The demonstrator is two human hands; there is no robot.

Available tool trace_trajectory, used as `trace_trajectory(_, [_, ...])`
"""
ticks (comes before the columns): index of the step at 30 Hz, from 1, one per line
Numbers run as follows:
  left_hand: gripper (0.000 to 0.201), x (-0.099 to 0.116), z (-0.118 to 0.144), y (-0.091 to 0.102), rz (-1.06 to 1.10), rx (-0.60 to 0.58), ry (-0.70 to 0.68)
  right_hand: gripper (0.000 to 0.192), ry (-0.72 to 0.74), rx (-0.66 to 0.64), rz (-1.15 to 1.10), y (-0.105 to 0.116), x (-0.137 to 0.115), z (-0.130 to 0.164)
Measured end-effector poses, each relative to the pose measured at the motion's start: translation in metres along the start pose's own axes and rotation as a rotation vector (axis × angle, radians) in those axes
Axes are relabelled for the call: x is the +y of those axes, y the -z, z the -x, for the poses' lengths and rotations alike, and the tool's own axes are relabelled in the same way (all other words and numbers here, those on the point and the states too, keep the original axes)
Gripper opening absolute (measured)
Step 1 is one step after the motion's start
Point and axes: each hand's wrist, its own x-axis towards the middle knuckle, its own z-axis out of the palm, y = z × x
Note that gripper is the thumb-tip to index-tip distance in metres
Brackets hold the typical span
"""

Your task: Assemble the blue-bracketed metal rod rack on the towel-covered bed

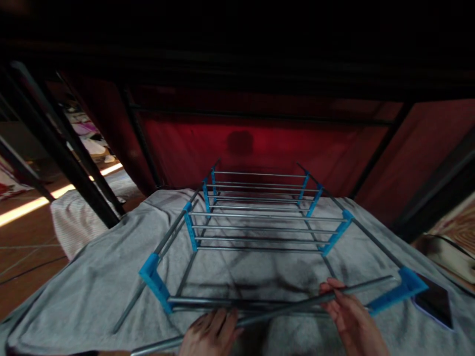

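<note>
My left hand (211, 332) is closed round a grey metal tube (282, 310) at the front of a rack. Fingers of my right hand (351, 316) pinch the same tube further along. The tube slants up to the right, its far end close to the front right blue plastic connector (399, 290). The rack (267, 229) lies on its side, made of grey tubes and several blue connectors. Two tubes cross its near end from the front left blue connector (156, 282). Another thin tube (128, 308) sticks out toward me below that connector.
Grey cloth (96, 287) covers the surface under the rack. A phone (434, 301) lies beside the front right connector. Red fabric (297, 143) with dark frame bars stands behind. Dark poles (70, 143) rise at the left, above a tiled floor (29, 247).
</note>
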Motion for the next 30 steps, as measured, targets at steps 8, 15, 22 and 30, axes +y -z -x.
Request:
trace_trajectory(8, [0.057,0.01,-0.062,-0.005,0.057,-0.339,0.168,0.026,-0.124,-0.053,-0.079,0.02,0.007,-0.045])
trace_trajectory(15, [0.048,0.012,-0.089,-0.035,0.174,-0.328,0.141,0.022,-0.218,0.02,-0.129,0.037,0.009,-0.085])
trace_trajectory(22, [0.051,-0.023,-0.078,-0.066,0.094,-0.437,0.152,0.013,-0.281,0.031,-0.124,0.041,0.015,-0.113])
trace_trajectory(30, [0.044,-0.067,-0.108,-0.077,0.276,-0.637,0.214,0.014,-0.241,0.179,-0.139,0.021,0.0,-0.117])
